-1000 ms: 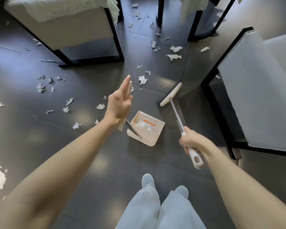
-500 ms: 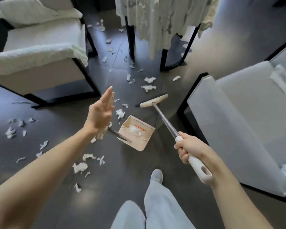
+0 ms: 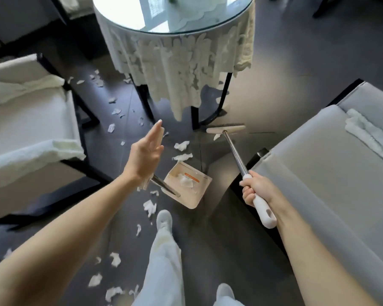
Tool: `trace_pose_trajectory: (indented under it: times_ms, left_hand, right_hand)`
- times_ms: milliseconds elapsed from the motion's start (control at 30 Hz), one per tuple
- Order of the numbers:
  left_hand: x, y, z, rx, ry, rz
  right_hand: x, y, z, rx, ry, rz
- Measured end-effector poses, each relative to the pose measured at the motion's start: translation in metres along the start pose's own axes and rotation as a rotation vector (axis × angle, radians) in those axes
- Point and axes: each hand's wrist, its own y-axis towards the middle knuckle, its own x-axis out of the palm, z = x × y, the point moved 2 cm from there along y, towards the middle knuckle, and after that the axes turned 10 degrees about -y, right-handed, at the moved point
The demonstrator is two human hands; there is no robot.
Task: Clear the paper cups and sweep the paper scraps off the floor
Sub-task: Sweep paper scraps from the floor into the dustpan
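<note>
Paper scraps (image 3: 115,259) are lying scattered over the dark floor (image 3: 230,250). Left hand (image 3: 145,157) is keeping its fingers straight along the dustpan (image 3: 192,195) handle, thumb hidden. Dustpan is carrying scraps inside. Right hand (image 3: 255,191) is clamping the broom (image 3: 234,151) by its white grip, broom head lying near the table (image 3: 175,29) leg. The 2 hands are well apart.

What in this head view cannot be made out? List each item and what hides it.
1. Left hand grip on the dustpan handle: head view, the hand's back hides it.
2. Orange label in the dustpan: head view, too small and blurred to read.
3. Round table top: head view, cut off by the upper edge.
4. Paper cups: none in frame.
</note>
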Motion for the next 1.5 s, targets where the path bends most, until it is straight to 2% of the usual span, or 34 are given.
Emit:
trace_pose_trajectory:
  times_ms: [267, 567, 633, 833, 1100, 1233, 1367, 1500]
  left_hand:
    - [0.003, 0.168, -0.001, 0.083, 0.073, -0.301]
    - [0.012, 0.275, 0.0, 0.17, 0.149, -0.476]
    - [0.006, 0.287, -0.005, 0.229, 0.158, -0.486]
    - [-0.024, 0.314, -0.02, 0.186, 0.172, -0.514]
    - [-0.081, 0.322, -0.043, 0.264, 0.175, -0.632]
    - [-0.088, 0.317, -0.04, 0.321, 0.149, -0.707]
    - [-0.087, 0.318, -0.038, 0.298, 0.131, -0.693]
    - [-0.079, 0.322, -0.038, 0.244, 0.136, -0.608]
  right_hand:
    - [0.034, 0.075, -0.076, 0.058, 0.254, 0.174]
    - [0.034, 0.12, -0.098, 0.187, 0.432, 0.251]
    - [0.045, 0.129, -0.091, 0.257, 0.509, 0.239]
    - [0.113, 0.124, -0.075, 0.413, 0.729, 0.078]
    - [0.204, 0.076, -0.114, 0.184, 1.162, -0.059]
    - [0.221, 0.055, -0.121, 0.184, 1.043, 0.008]
    - [0.22, 0.065, -0.123, 0.212, 0.659, 0.111]
    - [0.183, 0.084, -0.128, 0.129, 0.306, 0.246]
